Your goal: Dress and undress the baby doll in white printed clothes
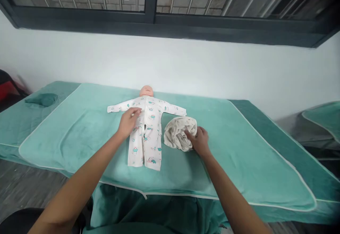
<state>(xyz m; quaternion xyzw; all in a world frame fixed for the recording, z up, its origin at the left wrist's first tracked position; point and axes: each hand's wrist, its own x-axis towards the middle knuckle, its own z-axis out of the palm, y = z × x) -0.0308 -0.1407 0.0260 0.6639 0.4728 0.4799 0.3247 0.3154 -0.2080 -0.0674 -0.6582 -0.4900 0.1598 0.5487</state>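
A baby doll (146, 91) lies on its back, its head toward the wall. It wears a white baby suit (153, 111) with small green and red prints, sleeves spread wide and legs laid straight. Over the chest side of the suit is my left hand (129, 121), fingers loosely extended with the tips at the fabric, holding nothing that I can see. To the right of the doll's legs sits a crumpled off-white cloth (176, 134), bunched into a round heap. My right hand (199, 140) grips its right edge, thumb pressed inside the folds.
A light green blanket (87, 134) with white piping covers the bed (261, 120). At the bed's left end there is a face hole (42, 100). Behind rises a white wall (170, 63) below a dark-framed window (151, 19). Another green-covered surface (325, 117) stands at right.
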